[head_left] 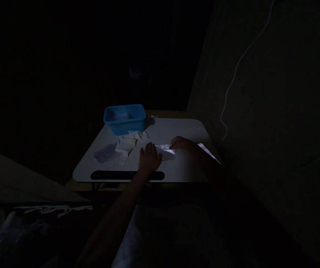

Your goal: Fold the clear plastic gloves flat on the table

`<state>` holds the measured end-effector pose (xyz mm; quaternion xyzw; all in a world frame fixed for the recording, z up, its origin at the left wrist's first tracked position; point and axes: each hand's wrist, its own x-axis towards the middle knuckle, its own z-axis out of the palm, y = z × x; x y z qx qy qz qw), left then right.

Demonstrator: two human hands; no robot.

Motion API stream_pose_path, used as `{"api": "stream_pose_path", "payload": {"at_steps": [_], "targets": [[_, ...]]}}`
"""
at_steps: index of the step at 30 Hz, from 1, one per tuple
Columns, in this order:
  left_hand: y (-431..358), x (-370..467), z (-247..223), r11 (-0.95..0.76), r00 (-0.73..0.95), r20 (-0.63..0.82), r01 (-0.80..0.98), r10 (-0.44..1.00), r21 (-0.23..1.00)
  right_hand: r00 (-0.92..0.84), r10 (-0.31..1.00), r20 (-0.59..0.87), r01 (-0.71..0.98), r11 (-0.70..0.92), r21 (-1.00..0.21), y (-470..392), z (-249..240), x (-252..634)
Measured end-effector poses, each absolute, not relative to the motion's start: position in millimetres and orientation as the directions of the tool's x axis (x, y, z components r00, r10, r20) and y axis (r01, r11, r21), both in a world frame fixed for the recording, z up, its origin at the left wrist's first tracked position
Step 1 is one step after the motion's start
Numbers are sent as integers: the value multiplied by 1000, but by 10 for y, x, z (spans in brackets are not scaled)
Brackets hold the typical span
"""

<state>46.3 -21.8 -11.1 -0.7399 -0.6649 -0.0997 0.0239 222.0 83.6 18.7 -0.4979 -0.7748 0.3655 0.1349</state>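
Note:
A clear, shiny plastic bag [167, 153] lies flat on the white table between my hands. My left hand [149, 158] rests palm down over the bag's left end, its fingers stretched out. At the upper right corner of the bag, my right hand [182, 143] has its fingers closed on the plastic edge. Left of my left hand are crumpled whitish pieces [126, 144], perhaps cloth or paper; the dark makes their kind unclear. Beside them lies a stack of flat, clear plastic bags [106, 153].
A blue plastic basin [129, 127] stands at the table's back left, with something pale inside. A bright-screened device, perhaps a phone [208, 152], lies at the right edge. A black slot [115, 175] runs along the table's front. A white cable [235, 69] hangs by the right wall.

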Motion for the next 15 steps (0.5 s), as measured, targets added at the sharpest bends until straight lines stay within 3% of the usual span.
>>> {"api": "stream_pose_path", "payload": {"at_steps": [8, 15], "targets": [[-224, 455, -132, -114, 84, 236, 987, 968, 115, -379, 924, -50, 674, 239, -699, 697, 89, 2268], [-183, 423, -145, -87, 12, 305, 969, 952, 232, -352, 935, -50, 550, 164, -819, 667, 97, 2330]]}}
